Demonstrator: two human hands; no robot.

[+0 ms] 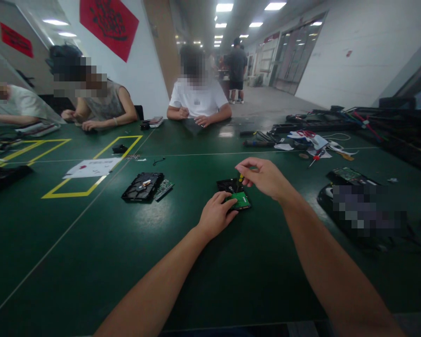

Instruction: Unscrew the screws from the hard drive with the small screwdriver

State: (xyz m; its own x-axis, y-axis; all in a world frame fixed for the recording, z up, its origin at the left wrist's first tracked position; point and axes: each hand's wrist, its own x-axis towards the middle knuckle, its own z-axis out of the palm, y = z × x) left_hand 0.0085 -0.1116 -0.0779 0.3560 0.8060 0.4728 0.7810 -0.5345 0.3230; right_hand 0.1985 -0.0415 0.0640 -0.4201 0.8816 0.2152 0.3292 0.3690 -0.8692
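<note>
In front of me lies a black hard drive (224, 185) with a green circuit board (243, 200) on its near part. My left hand (215, 213) holds the drive from its left and near side, thumb and fingers pressed against the board. Over the drive, my right hand (261, 175) pinches the yellow handle of a screwdriver (241, 178) that stands nearly upright. Its tip comes down at the board; whether it sits in a screw is too small to tell. Left of my hands rests another black drive (142, 186), beside a loose circuit board (164, 189).
A red screwdriver (315, 158), cables and tools lie at the back right. Closer on the right are a circuit board (354, 175) and a partly blurred dark object (328, 206). Yellow tape (70, 194) frames a paper sheet (91, 168) at left. Several people sit across the table (101, 252).
</note>
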